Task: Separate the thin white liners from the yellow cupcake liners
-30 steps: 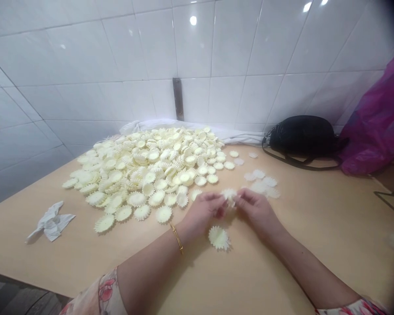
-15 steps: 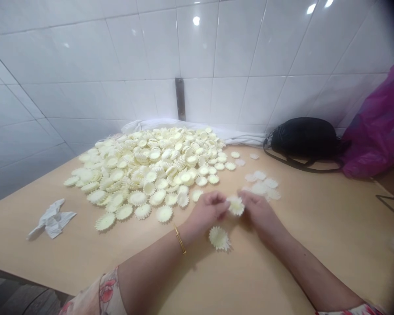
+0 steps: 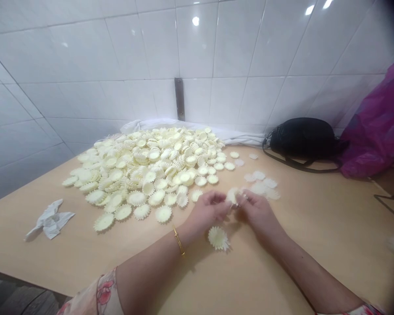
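The left hand (image 3: 210,209) and right hand (image 3: 258,215) pinched a cream scalloped disc (image 3: 231,195), mostly hidden by their fingers; another disc (image 3: 218,238) lay near the left hand.

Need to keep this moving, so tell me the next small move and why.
Probably lay the frilly cream piece, now pinched between the left hand and right hand, onto the paler pieces beyond the right hand. They lie apart from the big pile and sit closest to it.
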`<state>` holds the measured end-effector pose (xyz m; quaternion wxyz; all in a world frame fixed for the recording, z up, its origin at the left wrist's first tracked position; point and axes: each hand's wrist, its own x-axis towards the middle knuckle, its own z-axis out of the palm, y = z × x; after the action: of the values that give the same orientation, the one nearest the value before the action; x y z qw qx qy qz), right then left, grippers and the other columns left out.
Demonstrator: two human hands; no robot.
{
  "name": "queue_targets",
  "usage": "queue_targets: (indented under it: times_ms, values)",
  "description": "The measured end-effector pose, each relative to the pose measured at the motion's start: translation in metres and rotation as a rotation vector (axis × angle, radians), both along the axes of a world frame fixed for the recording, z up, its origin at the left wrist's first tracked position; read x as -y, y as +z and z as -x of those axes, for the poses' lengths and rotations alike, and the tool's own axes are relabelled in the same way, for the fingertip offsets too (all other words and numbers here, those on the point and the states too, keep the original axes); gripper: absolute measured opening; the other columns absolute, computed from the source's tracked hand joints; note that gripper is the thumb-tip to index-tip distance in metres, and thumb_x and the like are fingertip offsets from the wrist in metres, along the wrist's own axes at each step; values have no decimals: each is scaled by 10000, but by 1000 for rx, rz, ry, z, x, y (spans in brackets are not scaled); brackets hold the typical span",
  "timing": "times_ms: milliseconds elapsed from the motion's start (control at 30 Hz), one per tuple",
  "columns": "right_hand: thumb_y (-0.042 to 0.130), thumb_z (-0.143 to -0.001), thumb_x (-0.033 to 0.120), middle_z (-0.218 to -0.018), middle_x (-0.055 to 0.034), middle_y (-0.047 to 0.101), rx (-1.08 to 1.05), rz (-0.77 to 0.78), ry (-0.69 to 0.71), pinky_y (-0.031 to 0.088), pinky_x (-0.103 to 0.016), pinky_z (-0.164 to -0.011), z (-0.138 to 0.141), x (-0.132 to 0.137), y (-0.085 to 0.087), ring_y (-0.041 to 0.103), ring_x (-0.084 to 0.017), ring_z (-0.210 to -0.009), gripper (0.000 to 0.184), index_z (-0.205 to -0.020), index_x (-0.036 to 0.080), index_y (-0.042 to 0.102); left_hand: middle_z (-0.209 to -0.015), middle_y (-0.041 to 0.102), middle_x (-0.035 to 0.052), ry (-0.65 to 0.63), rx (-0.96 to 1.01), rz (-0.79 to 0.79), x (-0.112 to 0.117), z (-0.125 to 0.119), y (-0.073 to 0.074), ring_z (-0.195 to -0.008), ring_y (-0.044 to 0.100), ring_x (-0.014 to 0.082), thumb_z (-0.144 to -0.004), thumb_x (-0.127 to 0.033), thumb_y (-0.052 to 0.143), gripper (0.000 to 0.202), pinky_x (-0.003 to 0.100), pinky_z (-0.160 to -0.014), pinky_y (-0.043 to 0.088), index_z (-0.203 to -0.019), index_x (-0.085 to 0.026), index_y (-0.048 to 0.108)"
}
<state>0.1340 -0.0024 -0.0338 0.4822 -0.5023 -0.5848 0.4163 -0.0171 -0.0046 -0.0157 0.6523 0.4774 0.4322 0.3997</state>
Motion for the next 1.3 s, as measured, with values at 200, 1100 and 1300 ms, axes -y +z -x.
queue_targets:
  times_ms: [200, 1100, 1300]
  values:
    - [372, -835, 573, -499, 4, 469, 110, -23, 82, 352, -250, -486, 6, 6, 8, 429, -120, -486, 511, -525, 178, 465, -615, 527, -8, -39, -1, -92, -3, 0, -10, -527, 498, 80, -676, -352, 653, 253, 222, -530, 394, -685, -145, 509]
    - [509, -772, 565, -546, 20, 505, -151, 41, -48, 409, -251, -539, 6, 5, 7, 476, -130, -529, 401, -663, 183, 561, -645, 569, 14, -82, 46, 34, -3, -1, -10, -543, 497, 80, -645, -318, 684, 242, 226, -557, 376, -719, -132, 548]
    - [507, -799, 529, -733, -28, 624, -228, 64, -3, 455, -286, -656, 4, 3, 5, 573, -169, -687, 395, -938, 187, 648, -603, 553, 2, 7, -4, -44, -5, 0, -11, -505, 472, 69, -663, -254, 657, 170, 217, -528, 374, -683, -135, 537]
